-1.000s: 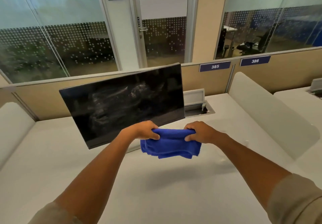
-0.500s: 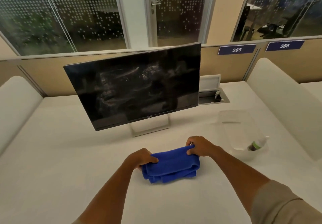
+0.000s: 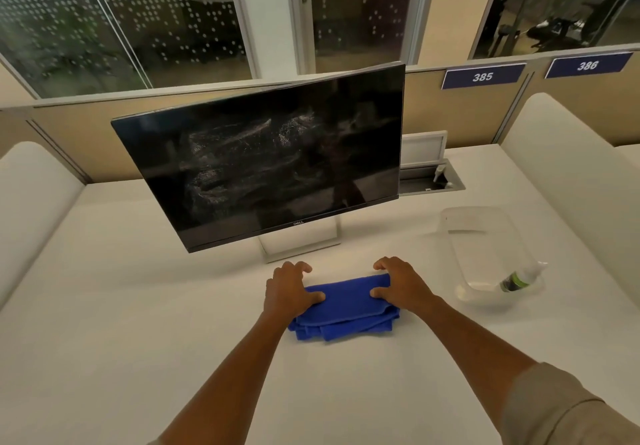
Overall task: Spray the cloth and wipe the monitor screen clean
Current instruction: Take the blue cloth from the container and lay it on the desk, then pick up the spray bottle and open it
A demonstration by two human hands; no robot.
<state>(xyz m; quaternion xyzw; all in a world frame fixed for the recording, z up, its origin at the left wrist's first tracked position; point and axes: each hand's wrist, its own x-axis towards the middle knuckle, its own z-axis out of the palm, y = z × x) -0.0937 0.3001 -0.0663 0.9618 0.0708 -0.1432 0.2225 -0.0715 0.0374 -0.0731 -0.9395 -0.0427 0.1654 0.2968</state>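
Lowered from mid-air, the folded blue cloth (image 3: 346, 307) now lies on the desk (image 3: 138, 323) near us; our left hand (image 3: 289, 290) and right hand (image 3: 398, 285) grip its ends. Next we judge the spray bottle (image 3: 519, 278), right in a clear tray (image 3: 485, 236), needs fetching. The monitor screen (image 3: 270, 164) is smeared; the bottle's nozzle is hard to see.

White desk (image 3: 138, 306) before dotted glass walls (image 3: 156, 22)

My left grip (image 3: 289, 288) and right grip (image 3: 401, 283) press the blue cloth (image 3: 346, 309) on the counter (image 3: 138, 323). The monitor (image 3: 270, 164) looks smudgy.
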